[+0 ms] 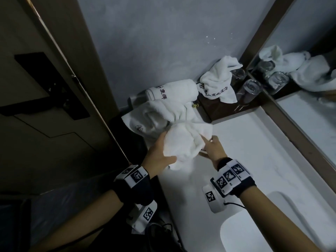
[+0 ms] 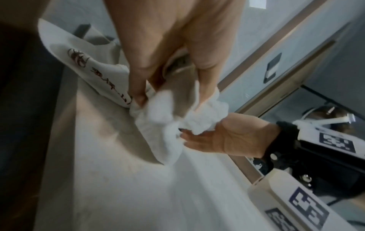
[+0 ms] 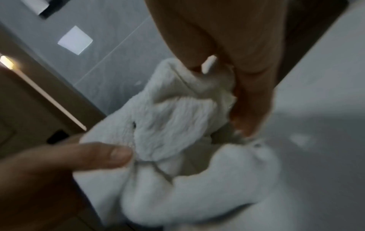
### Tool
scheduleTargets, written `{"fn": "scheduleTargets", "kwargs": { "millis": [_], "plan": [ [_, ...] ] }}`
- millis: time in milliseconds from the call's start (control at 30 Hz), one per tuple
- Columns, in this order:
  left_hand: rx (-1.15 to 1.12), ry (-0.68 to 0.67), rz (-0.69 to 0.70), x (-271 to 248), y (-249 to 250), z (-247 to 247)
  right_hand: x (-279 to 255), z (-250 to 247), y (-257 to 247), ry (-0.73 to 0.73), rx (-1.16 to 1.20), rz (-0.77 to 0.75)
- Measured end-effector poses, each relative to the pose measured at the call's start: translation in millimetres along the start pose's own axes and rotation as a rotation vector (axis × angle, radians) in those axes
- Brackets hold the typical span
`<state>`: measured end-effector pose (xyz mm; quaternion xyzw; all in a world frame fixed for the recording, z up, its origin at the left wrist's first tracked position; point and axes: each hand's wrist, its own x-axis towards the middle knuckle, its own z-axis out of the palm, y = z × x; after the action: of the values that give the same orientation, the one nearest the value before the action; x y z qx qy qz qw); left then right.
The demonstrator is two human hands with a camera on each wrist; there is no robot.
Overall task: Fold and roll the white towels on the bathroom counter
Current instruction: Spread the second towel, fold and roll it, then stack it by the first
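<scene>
A crumpled white towel (image 1: 183,142) hangs just above the white counter (image 1: 245,151), held between both hands. My left hand (image 1: 161,151) grips its left side, thumb across the front and fingers behind. My right hand (image 1: 209,144) holds the right side, fingers tucked under the folds. In the left wrist view the left hand (image 2: 168,87) pinches the towel (image 2: 164,125) from above, and the right hand (image 2: 213,137) cups it, palm up. In the right wrist view the right hand (image 3: 225,93) clasps the bunched towel (image 3: 173,117), and the left thumb (image 3: 98,154) presses on it.
Rolled and folded white towels with printed characters (image 1: 172,91) are stacked in the back corner. Another towel (image 1: 218,79) is draped near upturned glasses (image 1: 251,90) on a dark tray. A mirror (image 1: 300,79) runs along the right. A sink basin (image 1: 254,233) lies near right, a door (image 1: 45,106) left.
</scene>
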<state>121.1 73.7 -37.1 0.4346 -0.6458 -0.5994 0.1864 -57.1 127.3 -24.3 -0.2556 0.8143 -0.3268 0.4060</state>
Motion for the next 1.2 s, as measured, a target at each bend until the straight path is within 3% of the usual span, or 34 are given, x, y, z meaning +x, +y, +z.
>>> {"fn": "scheduleTargets", "kwargs": {
  "millis": [33, 67, 200, 267, 333, 467, 533, 633, 700, 800, 867, 967, 1067, 1200],
  "plan": [
    [0.004, 0.019, 0.059, -4, 2, -2, 1, -8, 3, 0.069, 0.016, 0.115],
    [0.003, 0.01, 0.123, -7, 5, -2, 4, -14, 9, 0.074, 0.113, 0.135],
    [0.155, -0.205, 0.246, -20, 12, 9, -15, -17, 7, -0.241, 0.278, 0.248],
    [0.216, -0.325, 0.215, -27, 12, 21, -20, -20, 12, -0.336, 0.274, 0.164],
    [0.123, -0.427, 0.167, -36, 9, 30, -23, -20, 21, -0.216, 0.235, 0.03],
    [-0.058, -0.524, 0.018, -50, -7, 39, -25, -39, 54, 0.057, 0.18, 0.01],
    [-0.012, -0.46, 0.013, -52, -14, 39, -29, -51, 77, 0.039, 0.117, 0.089],
    [0.002, -0.298, -0.04, -45, -18, 35, -46, -59, 102, -0.193, 0.038, 0.194],
    [0.036, -0.188, -0.057, -35, -19, 28, -52, -63, 111, -0.27, -0.047, 0.183],
    [0.091, -0.035, -0.05, -18, -16, 10, -47, -72, 102, -0.19, -0.261, 0.114],
    [0.108, 0.096, -0.059, -5, -15, -6, -39, -77, 88, -0.057, -0.413, 0.052],
    [0.125, 0.273, -0.122, 15, -11, -34, -20, -73, 61, 0.078, -0.374, -0.092],
    [0.062, 0.397, -0.197, 38, -6, -59, 7, -57, 29, 0.073, -0.308, -0.177],
    [0.134, 0.485, -0.159, 64, 4, -75, 42, -23, -17, 0.007, -0.257, -0.238]
  ]
}}
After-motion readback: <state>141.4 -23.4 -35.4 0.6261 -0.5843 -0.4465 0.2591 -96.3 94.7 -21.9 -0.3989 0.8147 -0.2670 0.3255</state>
